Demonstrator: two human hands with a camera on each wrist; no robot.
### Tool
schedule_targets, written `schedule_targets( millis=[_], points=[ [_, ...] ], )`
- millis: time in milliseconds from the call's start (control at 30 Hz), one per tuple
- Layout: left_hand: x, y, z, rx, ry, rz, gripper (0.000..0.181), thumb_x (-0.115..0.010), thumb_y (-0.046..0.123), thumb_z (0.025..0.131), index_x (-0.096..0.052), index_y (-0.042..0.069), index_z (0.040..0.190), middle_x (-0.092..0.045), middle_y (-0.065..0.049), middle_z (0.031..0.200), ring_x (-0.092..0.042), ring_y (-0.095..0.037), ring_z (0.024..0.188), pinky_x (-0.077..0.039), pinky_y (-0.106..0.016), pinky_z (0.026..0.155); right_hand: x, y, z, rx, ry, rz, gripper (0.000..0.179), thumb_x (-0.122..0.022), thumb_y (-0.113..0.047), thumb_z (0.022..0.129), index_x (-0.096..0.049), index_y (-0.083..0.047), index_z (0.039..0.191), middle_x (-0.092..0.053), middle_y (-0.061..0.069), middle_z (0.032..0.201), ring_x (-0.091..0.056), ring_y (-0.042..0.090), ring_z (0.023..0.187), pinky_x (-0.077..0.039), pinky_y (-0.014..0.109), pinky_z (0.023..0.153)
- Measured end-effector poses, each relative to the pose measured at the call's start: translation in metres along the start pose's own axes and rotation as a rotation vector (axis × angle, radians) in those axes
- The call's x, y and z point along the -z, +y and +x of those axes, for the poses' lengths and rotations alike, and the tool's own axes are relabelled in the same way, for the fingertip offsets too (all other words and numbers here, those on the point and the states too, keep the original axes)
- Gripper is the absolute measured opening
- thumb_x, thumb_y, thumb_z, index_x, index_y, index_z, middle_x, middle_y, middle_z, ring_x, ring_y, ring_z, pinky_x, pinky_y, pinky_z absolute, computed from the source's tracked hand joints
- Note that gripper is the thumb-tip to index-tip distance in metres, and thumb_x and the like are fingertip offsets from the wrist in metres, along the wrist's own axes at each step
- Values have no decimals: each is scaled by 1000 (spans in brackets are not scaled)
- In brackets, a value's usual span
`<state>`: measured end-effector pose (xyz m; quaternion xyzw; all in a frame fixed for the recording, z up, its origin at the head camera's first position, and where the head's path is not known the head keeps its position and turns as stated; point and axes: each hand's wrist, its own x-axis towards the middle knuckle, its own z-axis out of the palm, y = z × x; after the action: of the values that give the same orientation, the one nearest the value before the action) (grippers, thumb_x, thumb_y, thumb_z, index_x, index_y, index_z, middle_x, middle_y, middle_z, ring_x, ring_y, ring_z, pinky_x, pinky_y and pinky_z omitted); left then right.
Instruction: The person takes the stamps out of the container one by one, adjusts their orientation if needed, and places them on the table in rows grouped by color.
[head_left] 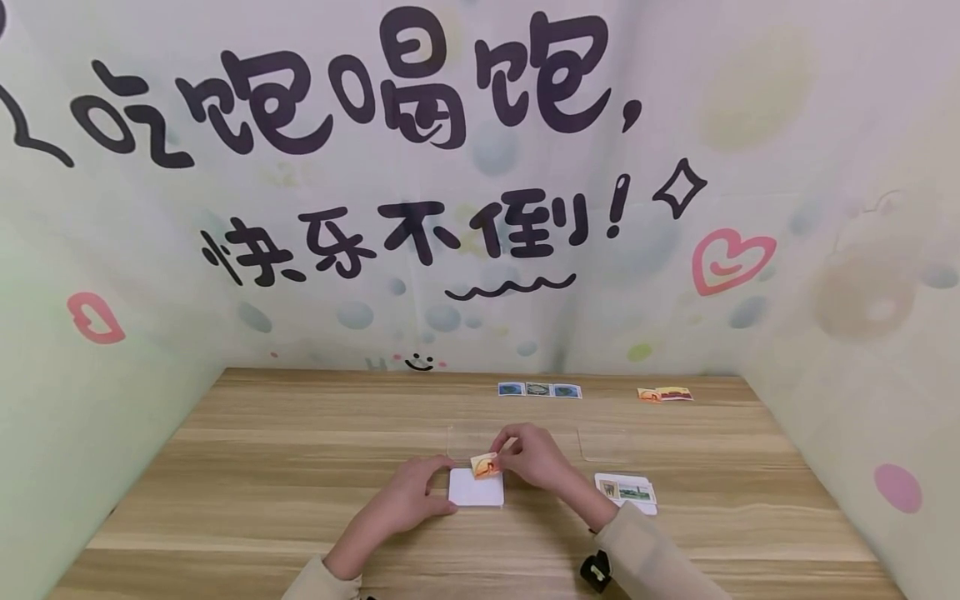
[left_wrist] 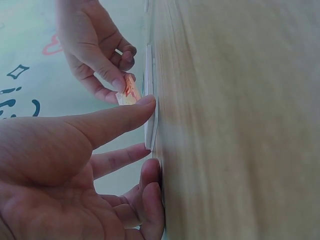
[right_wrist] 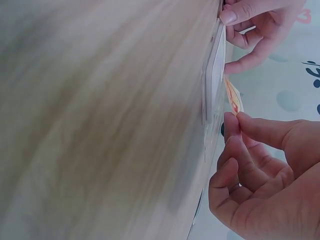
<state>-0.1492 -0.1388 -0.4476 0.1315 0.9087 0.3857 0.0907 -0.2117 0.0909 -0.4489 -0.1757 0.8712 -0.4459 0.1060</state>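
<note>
Between the thumb and forefinger of my right hand point(head_left: 534, 457) is a small orange and cream postage stamp point(head_left: 485, 466). It is tilted over the far right part of a white card stack point(head_left: 476, 488); whether it touches the card cannot be told. My left hand point(head_left: 408, 493) holds the stack at its left side, thumb at the near corner and forefinger at the far one. In the left wrist view the stack point(left_wrist: 148, 120) lies flat on the table, seen edge-on. The right wrist view shows the stamp point(right_wrist: 233, 96) pinched at one edge.
Farther back lie a row of blue and grey stamps point(head_left: 539, 390) and some orange and yellow stamps point(head_left: 666, 394). To the right, another white card point(head_left: 643, 506) bears stamps. Clear plastic pieces point(head_left: 604, 445) lie on the wooden table point(head_left: 300, 433). A printed cloth wall point(head_left: 480, 325) stands behind.
</note>
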Motion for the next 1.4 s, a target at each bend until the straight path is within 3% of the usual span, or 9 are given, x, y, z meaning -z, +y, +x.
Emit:
schedule_targets(
  millis=[933, 1400],
  points=[
    [-1, -2, 0, -14, 6, 11, 53, -86, 13, 86, -65, -2, 132, -49, -4, 79, -43, -19, 74, -34, -28, 64, 18, 4, 0, -6, 44, -22, 5, -76, -1, 92, -73, -4, 94, -66, 2, 76, -50, 12, 60, -40, 25, 54],
    [-1, -1, -1, -18, 9, 9, 53, -86, 13, 86, -65, -2, 132, -50, -4, 80, -43, -19, 76, -35, -30, 66, 23, 9, -1, -22, 67, -37, 5, -75, -1, 92, -73, -5, 93, -70, 4, 86, -57, 14, 68, -45, 27, 58]
  ],
)
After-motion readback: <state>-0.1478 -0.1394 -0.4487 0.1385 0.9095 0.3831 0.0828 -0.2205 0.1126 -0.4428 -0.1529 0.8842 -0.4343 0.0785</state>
